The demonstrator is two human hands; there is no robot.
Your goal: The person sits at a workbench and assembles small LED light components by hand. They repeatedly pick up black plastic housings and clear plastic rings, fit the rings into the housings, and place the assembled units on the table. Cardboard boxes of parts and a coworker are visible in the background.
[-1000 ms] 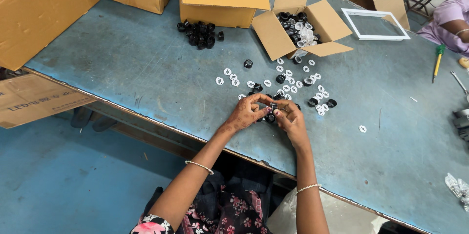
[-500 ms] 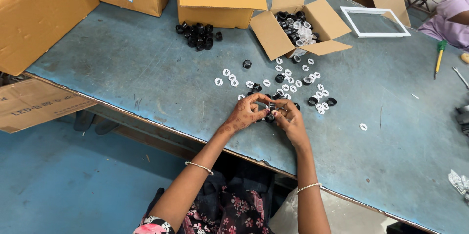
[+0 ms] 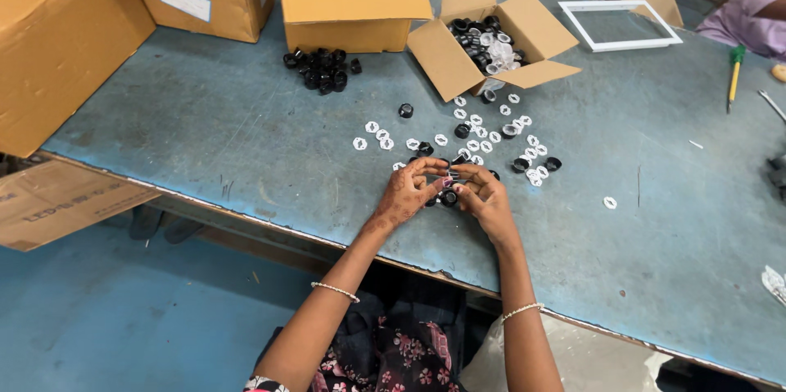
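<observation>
Both hands meet above the table [image 3: 246, 138] near its front edge. The left hand [image 3: 407, 193] and right hand [image 3: 485, 198] pinch a small black ring [image 3: 449, 196] between their fingertips. Keep the piece square; loose white rings [image 3: 479, 140] lie just beyond.

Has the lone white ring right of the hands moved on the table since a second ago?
No. The lone white ring keeps its place relative to the small open box and the scatter of rings; only the camera shifted slightly.
</observation>
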